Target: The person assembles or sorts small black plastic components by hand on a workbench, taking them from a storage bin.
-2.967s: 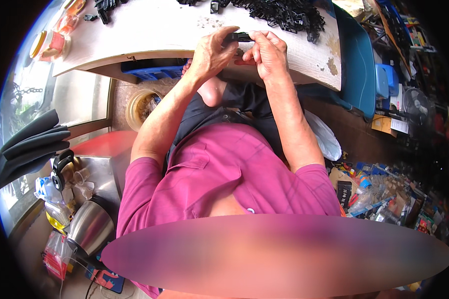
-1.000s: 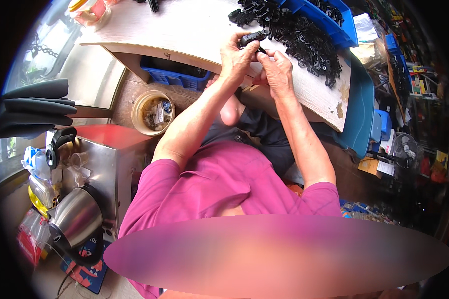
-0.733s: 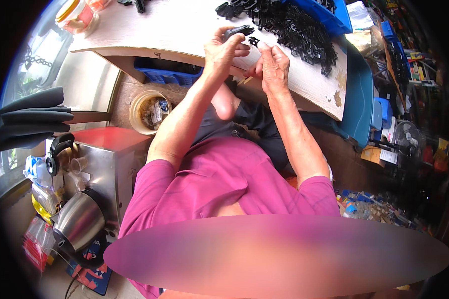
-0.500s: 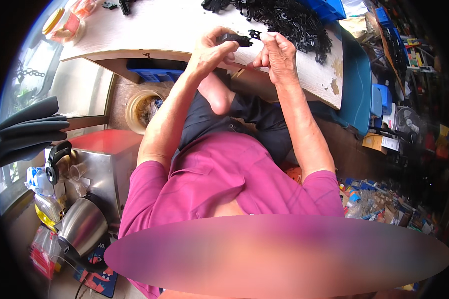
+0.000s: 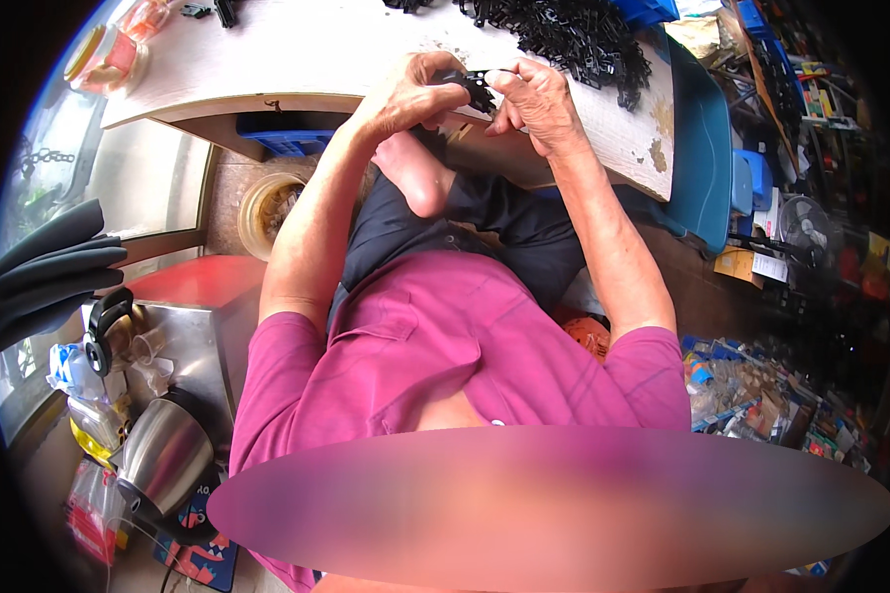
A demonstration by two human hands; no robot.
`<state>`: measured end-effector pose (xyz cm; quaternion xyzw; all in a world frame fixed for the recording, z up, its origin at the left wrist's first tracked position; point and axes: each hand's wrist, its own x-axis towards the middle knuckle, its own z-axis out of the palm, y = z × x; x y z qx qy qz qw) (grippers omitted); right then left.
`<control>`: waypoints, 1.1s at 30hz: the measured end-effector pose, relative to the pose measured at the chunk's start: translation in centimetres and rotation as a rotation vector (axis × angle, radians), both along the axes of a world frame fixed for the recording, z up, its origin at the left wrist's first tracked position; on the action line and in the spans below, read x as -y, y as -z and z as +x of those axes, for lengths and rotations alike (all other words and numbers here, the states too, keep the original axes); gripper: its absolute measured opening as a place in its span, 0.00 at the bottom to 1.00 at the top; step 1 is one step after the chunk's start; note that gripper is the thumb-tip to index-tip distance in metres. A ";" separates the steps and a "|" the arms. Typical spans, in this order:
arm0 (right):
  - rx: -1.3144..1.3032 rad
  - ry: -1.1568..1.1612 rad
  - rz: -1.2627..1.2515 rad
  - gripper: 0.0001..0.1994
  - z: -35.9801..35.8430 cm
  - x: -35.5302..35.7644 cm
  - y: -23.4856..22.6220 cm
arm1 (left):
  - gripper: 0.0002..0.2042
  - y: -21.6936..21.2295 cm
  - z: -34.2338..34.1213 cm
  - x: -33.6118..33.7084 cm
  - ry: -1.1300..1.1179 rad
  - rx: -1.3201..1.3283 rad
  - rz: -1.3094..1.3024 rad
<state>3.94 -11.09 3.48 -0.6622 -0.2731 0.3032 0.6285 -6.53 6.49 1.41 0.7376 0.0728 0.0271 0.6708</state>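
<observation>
Above the near edge of the white table, both my hands are close together at the top centre. My left hand [image 5: 410,97] is closed around a dark, blocky black plastic part [image 5: 482,97], whose right end sticks out past the thumb. My right hand [image 5: 542,107] pinches a small flat black plastic piece [image 5: 477,76] between thumb and forefinger, held against the top of that part. Fingers cover much of both pieces, so I cannot tell whether they are joined. A large heap of similar black plastic pieces [image 5: 583,40] lies on the table beyond my right hand.
On the white tabletop [image 5: 297,49] stand lidded jars [image 5: 104,59] at the far left. A blue bin [image 5: 648,10] is behind the heap, and a teal tub [image 5: 700,148] adjoins the table's right side. A steel kettle [image 5: 168,450] stands lower left; a round bucket [image 5: 267,212] is below the table.
My right hand has moved left, bringing the small black piece from just apart to against the part in my left hand. The whole view has shifted slightly.
</observation>
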 end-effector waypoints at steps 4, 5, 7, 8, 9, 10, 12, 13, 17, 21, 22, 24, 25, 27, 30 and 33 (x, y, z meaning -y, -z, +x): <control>0.006 -0.005 -0.004 0.14 -0.1 0.2 0.2 | 0.12 0.0 0.2 0.0 0.011 -0.017 0.043; -0.005 -0.002 -0.006 0.14 -0.1 0.3 0.3 | 0.13 -0.1 0.3 0.0 0.010 -0.030 0.054; -0.006 -0.011 -0.002 0.15 0.0 0.2 0.6 | 0.13 0.2 0.3 -0.1 0.022 -0.025 0.037; -0.007 -0.020 0.003 0.15 0.1 0.2 0.7 | 0.13 0.3 0.3 -0.1 0.033 -0.021 0.020; -0.007 -0.019 0.002 0.15 0.1 0.2 0.7 | 0.13 0.3 0.3 -0.1 0.034 -0.021 0.019; -0.001 -0.005 -0.022 0.15 0.1 0.2 0.8 | 0.13 0.2 0.4 -0.1 0.028 -0.022 0.037; 0.007 0.013 -0.047 0.14 0.0 0.3 0.6 | 0.13 -0.1 0.3 0.0 0.027 -0.022 0.055; -0.001 0.008 -0.034 0.14 -0.1 0.2 0.6 | 0.13 -0.4 0.2 -0.1 0.031 -0.013 -0.001; -0.039 0.068 -0.027 0.14 -1.1 -0.3 -0.4 | 0.14 -2.0 0.3 1.3 -0.147 -0.084 -0.057; -0.019 0.094 -0.050 0.17 -1.4 -0.5 0.1 | 0.14 -0.3 0.9 1.5 -0.272 -0.006 -0.131; -0.021 0.103 -0.054 0.21 -1.3 -0.4 0.2 | 0.11 -0.4 1.0 1.6 -0.322 -0.017 -0.200; -0.038 0.128 -0.106 0.23 -1.4 -0.4 0.1 | 0.10 -0.3 1.2 2.1 -0.358 0.000 -0.233; -0.059 0.143 -0.157 0.25 -1.4 -0.4 0.0 | 0.09 -0.1 1.2 2.2 -0.403 0.013 -0.265; -0.094 0.128 -0.146 0.27 -1.0 -0.3 0.4 | 0.08 0.0 1.2 2.5 -0.382 0.056 -0.286; -0.117 0.141 -0.047 0.23 -1.2 -0.4 0.5 | 0.08 -0.1 1.4 3.2 -0.395 0.049 -0.308; -0.078 0.246 0.043 0.18 -1.9 -0.5 1.1 | 0.08 0.3 1.6 3.9 -0.361 0.089 -0.403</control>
